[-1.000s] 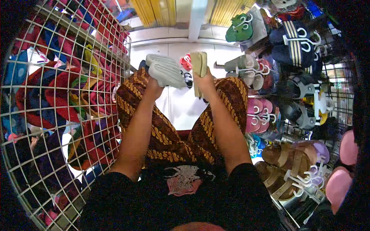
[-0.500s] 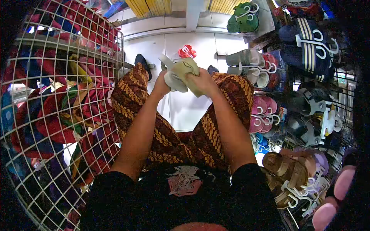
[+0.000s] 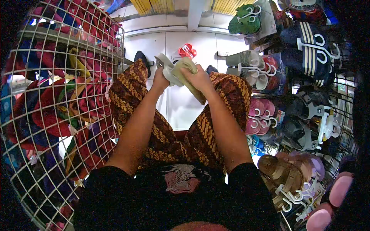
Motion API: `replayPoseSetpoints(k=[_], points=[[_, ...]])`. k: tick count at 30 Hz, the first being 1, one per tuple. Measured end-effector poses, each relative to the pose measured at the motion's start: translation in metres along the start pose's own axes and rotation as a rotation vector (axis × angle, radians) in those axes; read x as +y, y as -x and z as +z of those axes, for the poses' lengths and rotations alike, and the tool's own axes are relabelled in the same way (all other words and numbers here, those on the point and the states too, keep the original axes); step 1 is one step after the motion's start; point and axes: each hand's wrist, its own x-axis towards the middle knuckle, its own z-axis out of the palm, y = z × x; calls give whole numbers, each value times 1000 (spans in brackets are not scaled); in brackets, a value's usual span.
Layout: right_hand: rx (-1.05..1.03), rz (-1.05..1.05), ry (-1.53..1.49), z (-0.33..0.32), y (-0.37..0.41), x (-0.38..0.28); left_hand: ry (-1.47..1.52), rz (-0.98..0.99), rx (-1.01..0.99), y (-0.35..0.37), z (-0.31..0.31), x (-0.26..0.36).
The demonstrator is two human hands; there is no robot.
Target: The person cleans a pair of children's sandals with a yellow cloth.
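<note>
Between my knees, my left hand (image 3: 160,79) is closed around a whitish sandal (image 3: 165,63), whose strap end points up and away from me. My right hand (image 3: 201,79) grips a folded olive-beige cloth (image 3: 196,91) and presses it against the sandal's right side. The cloth hides part of the sandal, and one end of it hangs below my right fingers. A small red pair of sandals (image 3: 186,51) lies on the white floor just beyond both hands.
A wire grid rack (image 3: 61,82) with red and dark fabric items stands close on my left. On my right hang several pairs of sandals, including green clogs (image 3: 244,20), navy striped slides (image 3: 308,48), pink slippers (image 3: 261,114) and brown sandals (image 3: 283,173).
The sandal has turned so more of its strap end shows at the upper left. My right hand has shifted slightly on the cloth, which now hangs lower.
</note>
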Motion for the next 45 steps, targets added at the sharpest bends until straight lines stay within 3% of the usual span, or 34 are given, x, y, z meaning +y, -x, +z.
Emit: replayPoseSetpoints(k=[3,4,7,9,12,13,16,17,20,23,24,25,27,29,34,37,39,41,45], points=[[-27,123,173,-1,-2,0,155,112,46,-6,0,-15],[-24,64,93,-7,3,-6,239,141,64,-7,0,-16],[-47,-94,-80,-15,13,-16,-54,271,-15,-3,-3,0],[-125,-177,-97,0,5,0,47,218,-22,-9,-5,-13],[-13,128,-4,-1,-9,11,225,212,-5,-8,-2,-20],[83,64,-3,1,-7,10,285,226,0,-8,-1,-19],[-68,-313,-237,-4,15,-5,309,175,103,-8,0,-15],[-40,-102,90,-7,8,3,307,179,110,-6,3,-15],[-39,-96,39,-12,7,0,105,329,75,16,4,25],[0,-274,-70,2,1,12,-38,419,126,8,0,25],[11,-331,-105,4,0,15,83,364,92,-10,-8,-3],[-12,-220,-41,-6,4,4,181,306,77,-14,-10,-10],[-89,-295,-125,-18,19,-13,356,191,76,-13,-10,-8],[-83,-351,-147,-23,27,-23,363,171,92,-15,-12,-7],[233,-564,-7,-2,14,0,99,304,90,-3,-11,1],[148,-765,-59,-14,25,-18,-406,382,20,5,-16,33],[195,-706,28,-15,21,-13,108,254,33,-16,-17,-3],[223,-700,45,-13,22,-12,300,216,59,-23,-20,-26],[265,-716,54,2,30,-15,312,184,-14,-25,-15,-28]])
